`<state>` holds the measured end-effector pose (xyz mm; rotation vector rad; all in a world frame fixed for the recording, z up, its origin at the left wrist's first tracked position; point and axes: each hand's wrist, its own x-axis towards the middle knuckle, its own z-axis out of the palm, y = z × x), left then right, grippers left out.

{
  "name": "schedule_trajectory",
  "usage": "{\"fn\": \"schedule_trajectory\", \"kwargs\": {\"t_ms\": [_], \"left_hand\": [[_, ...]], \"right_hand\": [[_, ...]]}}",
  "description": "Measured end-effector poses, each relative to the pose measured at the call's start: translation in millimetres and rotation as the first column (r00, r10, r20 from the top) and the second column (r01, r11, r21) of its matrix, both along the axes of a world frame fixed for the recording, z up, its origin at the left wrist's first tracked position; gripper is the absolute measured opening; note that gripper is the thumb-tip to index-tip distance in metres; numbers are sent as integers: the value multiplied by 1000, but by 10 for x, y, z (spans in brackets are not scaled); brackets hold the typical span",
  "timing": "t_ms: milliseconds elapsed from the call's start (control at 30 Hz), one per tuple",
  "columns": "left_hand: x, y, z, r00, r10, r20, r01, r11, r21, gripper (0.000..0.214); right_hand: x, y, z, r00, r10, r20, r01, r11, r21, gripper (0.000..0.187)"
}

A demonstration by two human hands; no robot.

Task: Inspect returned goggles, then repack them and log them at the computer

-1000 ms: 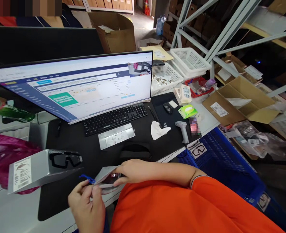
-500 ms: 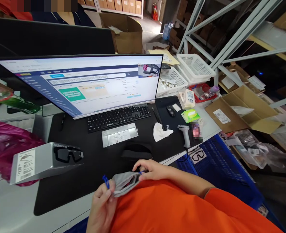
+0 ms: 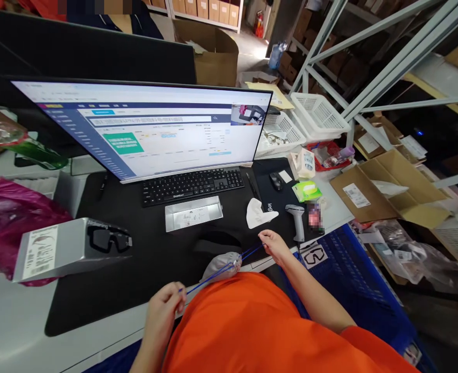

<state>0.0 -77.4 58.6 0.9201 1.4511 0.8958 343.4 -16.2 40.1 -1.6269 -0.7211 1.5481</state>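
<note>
A small grey drawstring pouch (image 3: 219, 265) lies at the desk's front edge, against the orange shirt, its mouth gathered closed. Blue cords run out from it to both sides and look taut. My left hand (image 3: 165, 302) is closed on the cord at the lower left. To the upper right, my right hand (image 3: 274, 245) pinches the other cord (image 3: 252, 252) between thumb and fingers. Just behind the pouch sits a black case (image 3: 218, 242), dark against the mat. Beyond it is an open silver box tray (image 3: 193, 213) with a printed label inside.
A silver sunglasses box (image 3: 69, 248) stands at left beside a magenta plastic bag (image 3: 19, 223). Keyboard (image 3: 193, 186) and monitor (image 3: 147, 134) are behind. Right are a white tissue (image 3: 260, 213), a barcode scanner (image 3: 296, 220), a mouse (image 3: 276, 181) and a blue crate (image 3: 349, 290).
The pouch's mouth, spread between both hands before, is now drawn closed. My hands have moved apart, the right one up and to the right, pulling the blue cords out.
</note>
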Motion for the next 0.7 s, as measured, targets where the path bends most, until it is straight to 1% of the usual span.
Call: {"fn": "schedule_trajectory", "kwargs": {"t_ms": [33, 67, 100, 133, 167, 200, 233, 267, 300, 333, 367, 400, 433, 467, 500, 533, 567, 600, 633, 667, 700], "left_hand": [[67, 32, -122, 992, -76, -100, 78, 997, 19, 23], [129, 71, -229, 981, -112, -162, 119, 992, 33, 26], [183, 115, -316, 956, -163, -244, 178, 983, 41, 38], [228, 161, -380, 912, -226, -342, 253, 967, 37, 51], [262, 206, -419, 842, -302, -446, 347, 938, 20, 59], [287, 245, -436, 746, -380, -547, 448, 894, -10, 59], [303, 279, -434, 646, -439, -624, 534, 844, -41, 53], [314, 304, -417, 571, -474, -670, 595, 801, -59, 45], [319, 320, -389, 523, -492, -696, 640, 766, -62, 39], [322, 327, -355, 497, -498, -711, 670, 741, -51, 37], [325, 326, -318, 481, -496, -723, 689, 724, -39, 38], [328, 317, -279, 460, -489, -741, 704, 709, -30, 39], [335, 303, -238, 443, -479, -758, 714, 700, -25, 39], [345, 287, -192, 423, -460, -781, 722, 692, -16, 36], [363, 270, -141, 397, -427, -813, 736, 677, 4, 32], [388, 256, -81, 365, -378, -851, 758, 652, 36, 30], [422, 248, -10, 333, -311, -890, 785, 615, 79, 28], [463, 247, 70, 306, -233, -923, 811, 571, 125, 27], [509, 255, 158, 290, -158, -944, 834, 525, 168, 25], [555, 271, 248, 287, -97, -953, 848, 489, 205, 23], [594, 296, 335, 302, -58, -951, 848, 471, 241, 20]], "right_hand": [[-21, 18, 6, 1000, 2, 16, -3, 1000, 10, 48], [-56, 38, 18, 999, 12, 30, -12, 1000, 18, 44], [-106, 61, 34, 998, 32, 45, -33, 999, 28, 39], [-172, 86, 54, 996, 62, 62, -65, 997, 38, 33], [-250, 115, 75, 992, 95, 77, -99, 994, 44, 26], [-339, 147, 98, 986, 133, 101, -139, 989, 55, 19], [-433, 180, 124, 974, 177, 143, -189, 979, 76, 14], [-528, 214, 155, 954, 221, 203, -247, 963, 110, 13], [-619, 244, 191, 923, 267, 277, -316, 937, 150, 15], [-701, 270, 235, 877, 318, 360, -400, 898, 183, 18], [-769, 287, 288, 812, 380, 443, -501, 844, 194, 20], [-821, 293, 350, 729, 457, 509, -606, 776, 172, 24], [-855, 288, 419, 638, 547, 543, -704, 699, 123, 31], [-874, 272, 493, 540, 635, 552, -789, 611, 70, 37], [-880, 245, 570, 444, 709, 549, -859, 511, 34, 39], [-878, 211, 646, 363, 757, 544, -911, 411, 36, 39], [-873, 173, 718, 301, 780, 548, -946, 315, 72, 46], [-868, 135, 784, 260, 781, 568, -965, 234, 121, 63], [-866, 101, 841, 242, 763, 599, -970, 180, 163, 81], [-866, 76, 889, 243, 739, 628, -969, 157, 190, 92], [-864, 60, 925, 254, 718, 648, -967, 163, 198, 93]]}}
